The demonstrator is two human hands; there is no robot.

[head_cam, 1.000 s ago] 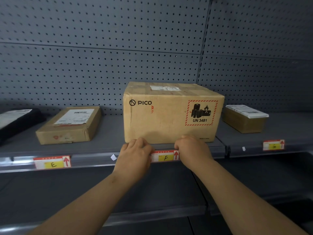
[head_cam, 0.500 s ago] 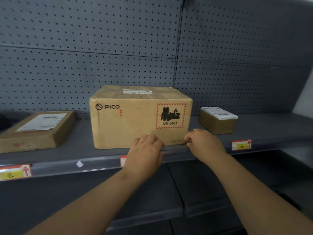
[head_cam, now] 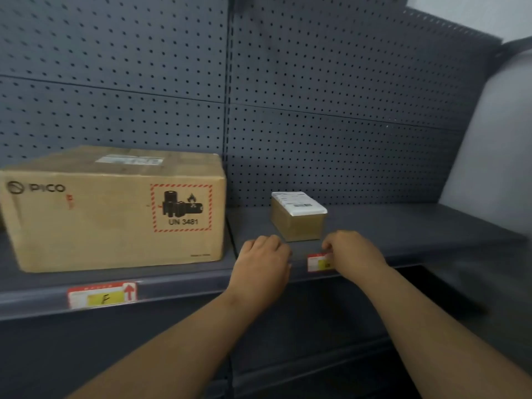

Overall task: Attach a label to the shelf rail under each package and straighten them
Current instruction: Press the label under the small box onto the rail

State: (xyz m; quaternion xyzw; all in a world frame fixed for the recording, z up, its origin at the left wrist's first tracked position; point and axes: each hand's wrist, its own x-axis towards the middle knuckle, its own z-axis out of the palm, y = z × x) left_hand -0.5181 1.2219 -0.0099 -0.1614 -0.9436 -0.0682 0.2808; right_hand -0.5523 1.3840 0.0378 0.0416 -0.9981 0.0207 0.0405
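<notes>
A small brown package (head_cam: 298,218) with a white slip on top sits on the right shelf section. Under it, a red and yellow label (head_cam: 318,262) is on the shelf rail (head_cam: 187,289); my right hand (head_cam: 352,251) covers the label's right part, fingers curled against it. My left hand (head_cam: 263,262) rests knuckles-up on the rail just left of that label, holding nothing I can see. The large PICO carton (head_cam: 115,208) stands on the left section, with the label marked F (head_cam: 102,295) on the rail below it.
A dark perforated back panel (head_cam: 316,110) rises behind the shelf. A vertical upright (head_cam: 229,110) divides the two sections. A lower shelf (head_cam: 316,367) runs beneath my forearms. The shelf surface right of the small package (head_cam: 417,226) holds nothing.
The view and both hands have shifted right, from the F label under the PICO carton to the label under the small package. The F label is now uncovered.
</notes>
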